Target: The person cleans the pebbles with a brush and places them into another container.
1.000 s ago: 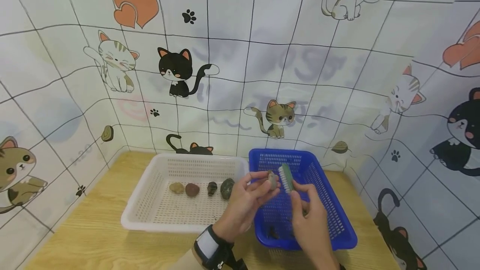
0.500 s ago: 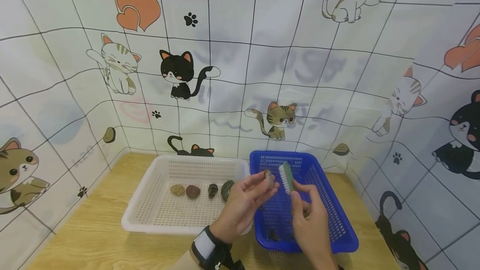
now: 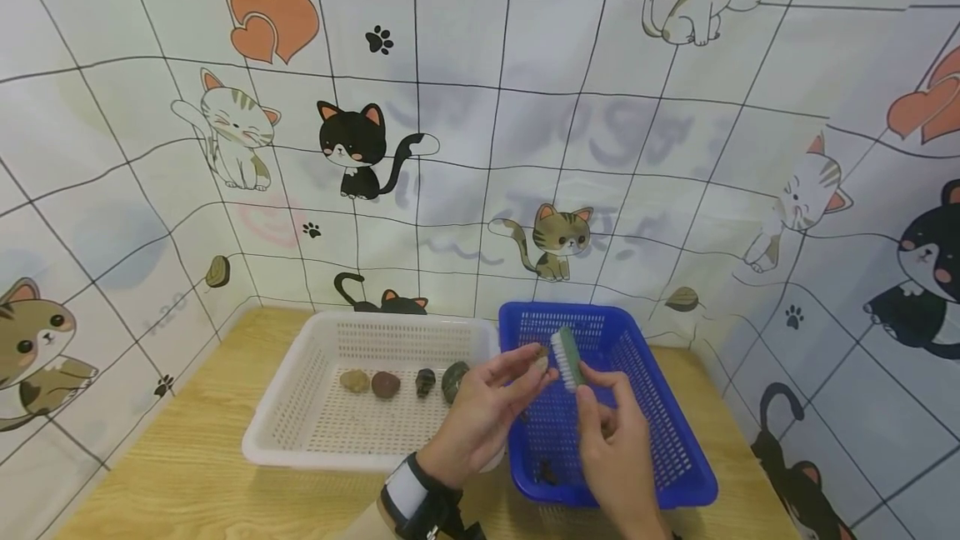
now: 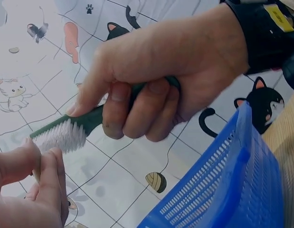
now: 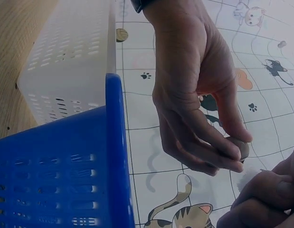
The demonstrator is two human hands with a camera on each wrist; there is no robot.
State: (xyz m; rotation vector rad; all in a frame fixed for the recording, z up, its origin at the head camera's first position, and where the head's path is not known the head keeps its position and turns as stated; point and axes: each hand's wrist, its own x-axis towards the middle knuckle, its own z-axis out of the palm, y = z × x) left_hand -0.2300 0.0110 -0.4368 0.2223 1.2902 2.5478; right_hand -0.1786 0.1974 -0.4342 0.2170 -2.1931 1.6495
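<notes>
In the head view my left hand (image 3: 476, 419), palm partly up, pinches a small greyish-brown stone (image 3: 541, 360) between thumb and fingertips. My right hand (image 3: 621, 448) grips a green scrub brush (image 3: 567, 357) whose white bristles face the stone, very close to it; whether they touch cannot be told. Both hands are over the blue basket (image 3: 675, 440). The left wrist view shows the brush (image 4: 66, 135) in curled fingers, thumb along its back, beside the other hand's fingertips. In the right wrist view, fingertips largely cover the stone (image 5: 241, 148).
A white basket (image 3: 277, 432) left of the blue one holds a yellowish stone (image 3: 354, 381), a reddish-brown stone (image 3: 386, 384), a small dark stone (image 3: 425, 382) and a dark green stone (image 3: 453, 380). Something dark (image 3: 547, 472) lies in the blue basket. A cat-patterned sheet stands behind.
The right hand with the brush has shifted slightly left, bringing the bristles nearer the stone. The left hand tilts the stone a little differently. Both baskets stay put.
</notes>
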